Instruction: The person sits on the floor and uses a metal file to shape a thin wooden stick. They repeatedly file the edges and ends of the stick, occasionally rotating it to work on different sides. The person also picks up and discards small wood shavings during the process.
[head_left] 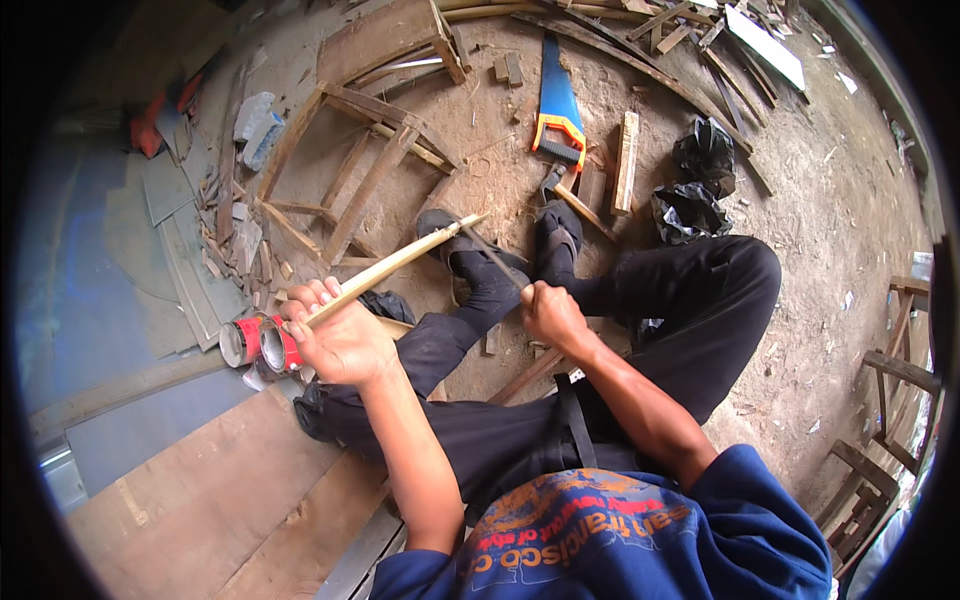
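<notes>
My left hand [345, 338] is closed round the near end of a pale bamboo stick [395, 262], palm turned up. The stick slants up to the right over my left foot, and its far end looks whittled. In my right hand [555, 318], closed in a fist, is a knife whose thin dark blade [497, 257] points up to the left. The blade meets the stick near its far tip; whether it has bitten into the wood cannot be made out. The knife's handle is hidden inside my fist.
A handsaw [558, 100] and a hammer [585, 212] lie beyond my feet. Wooden frames [365, 185] stand at the far left, with red tins [278, 347] by my left hand. Black plastic bags [692, 205] and a wood block [626, 163] lie to the right.
</notes>
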